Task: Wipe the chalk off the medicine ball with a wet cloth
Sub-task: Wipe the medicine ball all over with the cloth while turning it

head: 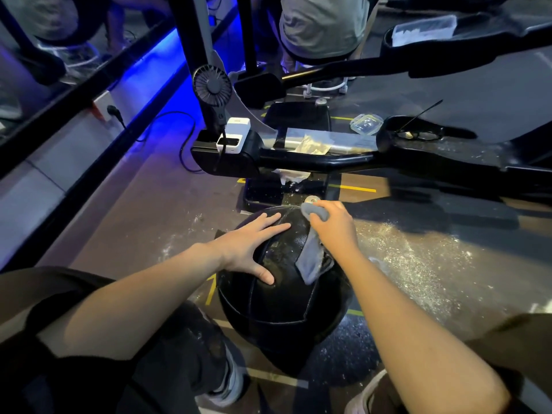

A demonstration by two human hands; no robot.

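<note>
A large black medicine ball [277, 306] sits on the floor between my knees, with faint chalk smears on its top. My left hand [248, 246] lies flat on the ball's upper left side, fingers spread and straight. My right hand [334, 225] grips a grey wet cloth [313, 258] against the ball's far upper right; one end of the cloth bunches out beyond my fingers and the other end hangs down over the ball's top.
White chalk dust [412, 252] is scattered on the floor to the right. A black gym machine frame [328, 158] crosses just beyond the ball, carrying a small fan [212, 85], a white power bank [234, 132] and crumpled tissue [291, 176]. A person [322, 25] stands behind.
</note>
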